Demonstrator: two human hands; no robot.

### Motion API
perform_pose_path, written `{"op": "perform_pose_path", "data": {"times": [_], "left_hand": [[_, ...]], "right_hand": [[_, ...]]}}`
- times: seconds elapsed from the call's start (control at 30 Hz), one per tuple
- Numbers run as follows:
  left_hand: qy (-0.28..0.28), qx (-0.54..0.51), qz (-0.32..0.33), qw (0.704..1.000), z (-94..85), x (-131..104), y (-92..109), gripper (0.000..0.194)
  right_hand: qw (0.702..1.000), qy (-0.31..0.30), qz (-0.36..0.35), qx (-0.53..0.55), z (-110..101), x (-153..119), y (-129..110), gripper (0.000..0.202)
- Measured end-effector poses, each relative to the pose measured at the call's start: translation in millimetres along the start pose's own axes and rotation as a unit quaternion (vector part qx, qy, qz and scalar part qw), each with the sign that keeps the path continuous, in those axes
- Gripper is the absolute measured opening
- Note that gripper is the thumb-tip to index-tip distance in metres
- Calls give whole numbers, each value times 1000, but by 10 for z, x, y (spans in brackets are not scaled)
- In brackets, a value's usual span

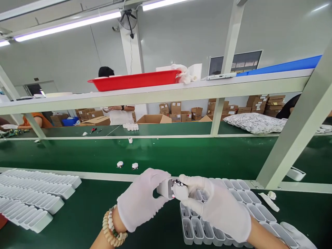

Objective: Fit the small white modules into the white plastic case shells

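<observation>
Both my hands wear white gloves. My left hand (141, 200) grips a small white plastic housing (165, 188) from the left. My right hand (218, 207) holds a small part with dark components (178, 184) at the housing's open end, fingers pinched on it. Beneath my right hand lies a group of empty white housings (228, 214) standing in rows on the green table. A beaded bracelet (111, 228) is on my left wrist.
More rows of white housings (33, 197) lie at the left. Two small white parts (127, 165) sit on the green conveyor belt (181, 155). A red tray (135, 80) rests on the overhead shelf. Other people work across the belt (118, 114). A grey frame post (298, 131) slants at right.
</observation>
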State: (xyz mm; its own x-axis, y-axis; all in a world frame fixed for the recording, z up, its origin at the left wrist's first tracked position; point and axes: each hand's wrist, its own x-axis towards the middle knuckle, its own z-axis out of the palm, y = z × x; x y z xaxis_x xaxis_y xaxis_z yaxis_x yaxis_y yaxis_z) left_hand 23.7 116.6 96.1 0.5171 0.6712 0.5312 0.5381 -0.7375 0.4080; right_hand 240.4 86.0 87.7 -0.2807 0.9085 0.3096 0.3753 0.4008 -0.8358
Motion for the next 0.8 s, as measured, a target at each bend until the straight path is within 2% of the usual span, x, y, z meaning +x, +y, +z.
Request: {"op": "perform_pose_path", "data": {"times": [0.13, 0.2, 0.4, 0.57, 0.8], "left_hand": [[-1, 3, -16, 1000, 9, 2, 8, 43], [-6, 4, -21, 1000, 15, 3, 18, 41], [-18, 17, -29, 999, 15, 3, 86, 40], [-14, 22, -39, 999, 9, 13, 101, 40], [-12, 5, -22, 1000, 43, -7, 65, 40]], "right_hand": [[1000, -10, 26, 9, 1, -13, -32, 17], [999, -19, 33, -22, 1, -20, -70, 13], [993, -17, 54, -107, 22, -77, -150, 21], [993, -10, 54, -103, 33, -90, -130, 11], [992, -35, 45, -110, 3, -70, -139, 13]]}}
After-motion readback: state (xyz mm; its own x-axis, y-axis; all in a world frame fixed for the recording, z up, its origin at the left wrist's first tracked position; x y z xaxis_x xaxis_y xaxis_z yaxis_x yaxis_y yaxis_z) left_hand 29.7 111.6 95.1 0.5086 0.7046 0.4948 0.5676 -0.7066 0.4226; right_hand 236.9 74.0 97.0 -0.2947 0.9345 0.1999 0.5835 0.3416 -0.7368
